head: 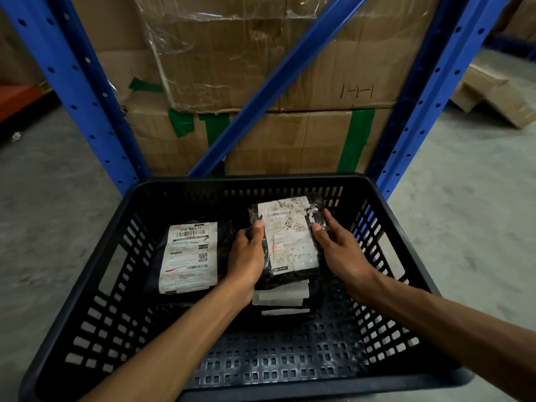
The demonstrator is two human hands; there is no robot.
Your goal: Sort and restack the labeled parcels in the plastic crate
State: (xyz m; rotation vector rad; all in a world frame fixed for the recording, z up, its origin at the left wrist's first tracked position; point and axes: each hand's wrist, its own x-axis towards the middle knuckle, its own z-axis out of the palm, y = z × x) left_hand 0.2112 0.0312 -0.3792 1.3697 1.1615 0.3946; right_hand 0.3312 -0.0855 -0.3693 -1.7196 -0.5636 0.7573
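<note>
Two hands hold one parcel: you have the top parcel (pixel 285 237) of the right-hand stack, label up, its long axis running from the crate's near wall toward the far wall. Your left hand (pixel 246 256) grips its left long edge with the thumb pressed on the label; your right hand (pixel 338 249) closes on its right edge, fingers (pixel 329 217) curled around the black wrap. Both hands sit beside the parcel, not over it, so the lift looks balanced, neither hand nearer. White label edges of the lower parcels (pixel 281 295) show beneath it toward the near wall, slightly fanned out. A second labeled parcel (pixel 188 256) lies flat by the crate's left wall, just beside your left hand and apart from the stack, long axis the same way. Black and slotted, the plastic crate (pixel 255 352) stands on a grey concrete floor (pixel 43 198). Behind its far wall rise blue rack uprights (pixel 75 91) and taped cardboard boxes (pixel 261 68).
</note>
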